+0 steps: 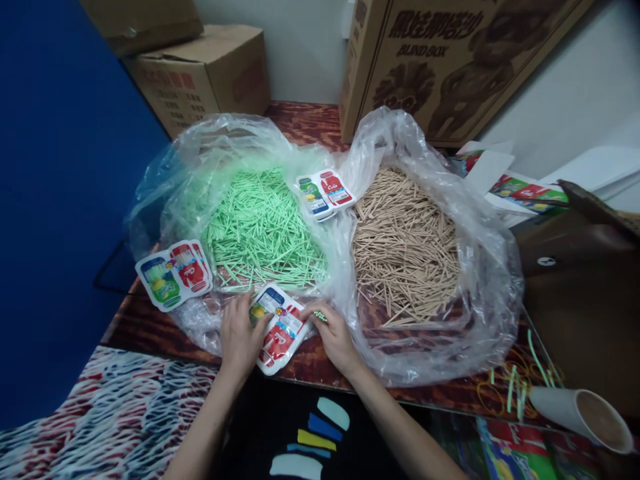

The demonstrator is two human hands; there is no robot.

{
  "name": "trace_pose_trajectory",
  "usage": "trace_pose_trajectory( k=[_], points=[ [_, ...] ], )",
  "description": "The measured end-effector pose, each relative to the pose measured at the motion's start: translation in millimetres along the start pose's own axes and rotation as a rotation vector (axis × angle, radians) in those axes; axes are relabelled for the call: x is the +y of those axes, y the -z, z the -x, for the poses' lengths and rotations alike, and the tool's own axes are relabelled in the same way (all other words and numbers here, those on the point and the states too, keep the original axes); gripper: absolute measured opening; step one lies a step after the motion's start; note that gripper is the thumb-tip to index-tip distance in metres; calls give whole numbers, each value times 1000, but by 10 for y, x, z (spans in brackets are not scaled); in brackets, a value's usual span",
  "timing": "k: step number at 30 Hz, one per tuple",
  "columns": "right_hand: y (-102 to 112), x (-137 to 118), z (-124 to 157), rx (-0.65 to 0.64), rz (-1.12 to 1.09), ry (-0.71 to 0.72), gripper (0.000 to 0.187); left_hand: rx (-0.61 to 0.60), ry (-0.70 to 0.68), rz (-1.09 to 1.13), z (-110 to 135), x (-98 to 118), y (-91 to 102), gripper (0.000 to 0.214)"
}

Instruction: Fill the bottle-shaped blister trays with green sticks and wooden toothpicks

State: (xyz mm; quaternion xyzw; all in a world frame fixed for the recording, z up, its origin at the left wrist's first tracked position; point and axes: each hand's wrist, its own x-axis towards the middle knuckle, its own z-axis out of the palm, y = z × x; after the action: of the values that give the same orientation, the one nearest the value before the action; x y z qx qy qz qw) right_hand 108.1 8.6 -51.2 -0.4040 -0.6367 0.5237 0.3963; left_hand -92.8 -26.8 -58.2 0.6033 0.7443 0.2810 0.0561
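Note:
A flat white packet [281, 343], printed with a red cola can and a blue-green soda can, lies tilted at the table's front edge. My left hand [243, 333] grips its left side, with the thumb over the print. Closed around a small bundle of thin green sticks [321, 316], my right hand [336, 337] is at the packet's right edge; the stick ends show above the fingers. Beyond the hands is a heap of loose green sticks [265, 227] in a clear plastic bag [200, 143]. Stacked similar packets [175, 275] lie to the left.
Brown sticks [405, 247] fill a second clear bag [480, 267] on the right. More packets [326, 193] rest between the bags. Cardboard boxes [240, 70] stand behind. A paper cup [583, 413] lies on its side at right, near rubber bands [493, 393]. A blue panel [65, 200] borders the left.

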Motion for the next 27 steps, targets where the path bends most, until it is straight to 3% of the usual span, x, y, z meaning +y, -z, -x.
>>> trace_pose_trajectory(
  k=[5, 10, 18, 27],
  points=[
    [13, -21, 5, 4, 2, -25, 21, 25, 61, 129, -114, -89, -18, 9],
    [16, 17, 2, 4, 3, -22, 21, 30, -55, 213, -147, -148, 18, 14],
    [19, 61, 4, 9, -21, -23, 21, 106, -13, 142, -136, -136, 32, 13],
    [30, 35, 4, 7, -5, -13, 21, 112, -123, 136, -131, -180, 90, 16]
  ],
)
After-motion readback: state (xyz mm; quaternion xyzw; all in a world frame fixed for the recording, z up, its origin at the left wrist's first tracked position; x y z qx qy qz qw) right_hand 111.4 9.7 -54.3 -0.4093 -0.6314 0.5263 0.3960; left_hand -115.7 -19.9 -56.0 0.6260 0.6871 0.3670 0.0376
